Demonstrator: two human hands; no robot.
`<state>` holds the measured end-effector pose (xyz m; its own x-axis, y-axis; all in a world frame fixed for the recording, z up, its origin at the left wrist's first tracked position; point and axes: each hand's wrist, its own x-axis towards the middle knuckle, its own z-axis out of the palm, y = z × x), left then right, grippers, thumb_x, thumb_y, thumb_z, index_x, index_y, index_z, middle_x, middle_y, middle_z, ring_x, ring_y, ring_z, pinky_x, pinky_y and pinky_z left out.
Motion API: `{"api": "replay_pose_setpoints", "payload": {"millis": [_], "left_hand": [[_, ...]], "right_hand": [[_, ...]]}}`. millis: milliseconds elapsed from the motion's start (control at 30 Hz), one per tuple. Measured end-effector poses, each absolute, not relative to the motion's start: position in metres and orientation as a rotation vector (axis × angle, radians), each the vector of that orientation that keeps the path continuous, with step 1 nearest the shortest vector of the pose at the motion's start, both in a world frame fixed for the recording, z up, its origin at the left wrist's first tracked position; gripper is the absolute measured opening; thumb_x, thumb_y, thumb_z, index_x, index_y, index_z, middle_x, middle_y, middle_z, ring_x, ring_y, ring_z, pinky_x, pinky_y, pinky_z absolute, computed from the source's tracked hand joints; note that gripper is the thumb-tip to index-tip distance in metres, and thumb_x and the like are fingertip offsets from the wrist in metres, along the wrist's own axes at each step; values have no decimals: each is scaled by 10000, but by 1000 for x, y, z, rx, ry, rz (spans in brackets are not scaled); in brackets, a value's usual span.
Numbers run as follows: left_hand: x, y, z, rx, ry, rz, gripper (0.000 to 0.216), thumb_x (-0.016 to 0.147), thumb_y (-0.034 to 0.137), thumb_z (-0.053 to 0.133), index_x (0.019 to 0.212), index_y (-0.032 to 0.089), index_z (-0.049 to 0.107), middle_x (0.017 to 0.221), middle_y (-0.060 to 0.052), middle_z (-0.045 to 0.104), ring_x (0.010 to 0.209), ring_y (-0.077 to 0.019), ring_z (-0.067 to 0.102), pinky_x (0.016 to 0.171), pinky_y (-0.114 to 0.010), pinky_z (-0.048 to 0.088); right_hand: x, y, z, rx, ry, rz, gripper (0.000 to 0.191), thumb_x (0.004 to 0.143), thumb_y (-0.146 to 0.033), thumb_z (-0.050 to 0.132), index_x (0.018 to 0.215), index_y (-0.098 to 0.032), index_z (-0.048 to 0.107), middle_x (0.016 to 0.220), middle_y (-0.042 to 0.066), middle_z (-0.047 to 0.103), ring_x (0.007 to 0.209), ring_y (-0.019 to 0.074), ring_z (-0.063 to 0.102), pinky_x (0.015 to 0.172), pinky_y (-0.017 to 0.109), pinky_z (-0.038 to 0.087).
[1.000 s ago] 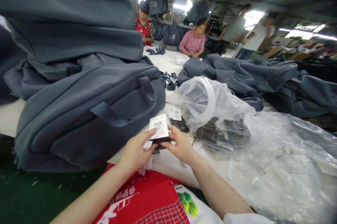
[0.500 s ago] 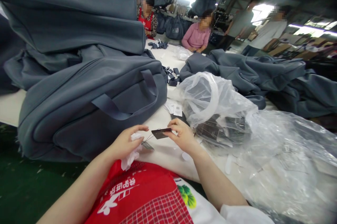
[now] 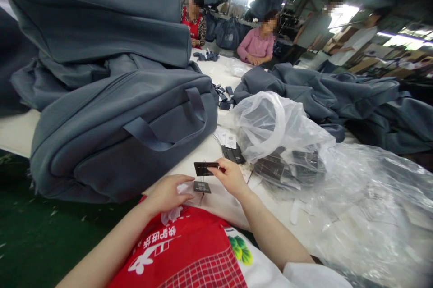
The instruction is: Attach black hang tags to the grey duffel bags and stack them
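A long white worktable (image 3: 209, 153) is carrying stacked grey duffel bags (image 3: 111, 134) at its left side and a heap of loose grey fabric (image 3: 338, 94) at its right. Between them, a clear plastic bag of dark hang tags (image 3: 280, 148), a few loose tags (image 3: 232, 146) and some dark straps (image 3: 225, 96) are lying directly on the surface. Crumpled clear plastic sheeting (image 3: 368, 216) is covering the near right part.

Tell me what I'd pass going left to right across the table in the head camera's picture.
Stacked grey bags → left hand → dark hang tag pinched by the right hand → clear plastic bag of tags → loose plastic sheeting.
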<state>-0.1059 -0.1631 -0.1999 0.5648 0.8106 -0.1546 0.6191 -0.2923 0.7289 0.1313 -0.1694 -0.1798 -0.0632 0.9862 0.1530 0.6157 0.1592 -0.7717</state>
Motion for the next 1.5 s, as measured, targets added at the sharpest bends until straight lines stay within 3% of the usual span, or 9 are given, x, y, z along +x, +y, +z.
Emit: {"api": "replay_pose_setpoints", "payload": {"millis": [100, 233, 367, 500, 700, 833, 1133, 1333, 1500], "left_hand": [[-90, -165, -208, 2060, 1141, 411, 509, 716, 327, 705, 1211, 237, 626, 1235, -62, 661, 1103, -246, 620, 991, -340, 455], [-77, -162, -206, 2109, 1088, 494, 170, 834, 296, 581, 931, 243, 711, 1037, -44, 705, 935, -196, 647, 851, -286, 481], [-76, -155, -193, 2069, 1126, 569, 253, 894, 342, 489, 805, 211, 687, 808, -38, 674, 783, -180, 622, 718, -275, 460], [-80, -152, -186, 2072, 1220, 635, 228, 862, 300, 486, 726, 202, 641, 750, -30, 649, 745, -182, 607, 701, -286, 455], [-77, -151, -183, 2025, 1392, 762, 229, 808, 245, 482, 921, 211, 679, 1043, -63, 713, 994, -220, 646, 904, -325, 486], [-78, -148, -180, 2036, 1439, 776, 257, 851, 304, 464, 974, 222, 674, 1086, -60, 707, 1040, -227, 637, 926, -332, 482], [-92, -140, -168, 1701, 1168, 650, 224, 797, 364, 583, 898, 187, 678, 850, -16, 712, 810, -197, 638, 776, -289, 487], [-96, -147, -168, 1403, 999, 589, 333, 817, 449, 526, 792, 147, 664, 686, -26, 666, 631, -179, 586, 612, -283, 463], [-100, -149, -161, 1488, 996, 602, 297, 736, 348, 580, 929, 164, 712, 945, -68, 733, 912, -252, 646, 871, -350, 490]], "right_hand": [[129, -168, -179, -1542, -1723, 682, 156, 826, -274, 654, 704, -177, 656, 635, -16, 568, 571, 109, 488, 543, 231, 337], [131, -167, -179, -1534, -1684, 650, 221, 839, -302, 627, 655, -180, 611, 625, -18, 544, 574, 108, 482, 547, 229, 338], [141, -165, -180, -1599, -1629, 510, 307, 857, -341, 600, 601, -178, 547, 593, -25, 484, 556, 105, 451, 534, 234, 312], [148, -163, -179, -1632, -1634, 389, 294, 860, -326, 595, 612, -178, 539, 610, -17, 501, 564, 107, 458, 544, 237, 311], [131, -173, -180, -1620, -1794, 239, 144, 873, -245, 566, 762, -177, 628, 717, 30, 600, 644, 132, 531, 603, 245, 349], [121, -180, -181, -1632, -1889, 250, 148, 871, -238, 574, 752, -180, 639, 684, 30, 602, 630, 136, 538, 599, 246, 350], [134, -174, -162, -1396, -1906, 1032, 86, 828, -218, 660, 768, -175, 704, 683, -18, 635, 610, 95, 560, 562, 191, 378], [115, -178, -166, -1551, -1743, 1045, 123, 772, -251, 708, 692, -163, 678, 528, -46, 571, 501, 86, 502, 481, 186, 327], [112, -181, -170, -1613, -1811, 848, 204, 747, -287, 744, 613, -167, 647, 528, -42, 552, 492, 81, 469, 477, 198, 285]]}}
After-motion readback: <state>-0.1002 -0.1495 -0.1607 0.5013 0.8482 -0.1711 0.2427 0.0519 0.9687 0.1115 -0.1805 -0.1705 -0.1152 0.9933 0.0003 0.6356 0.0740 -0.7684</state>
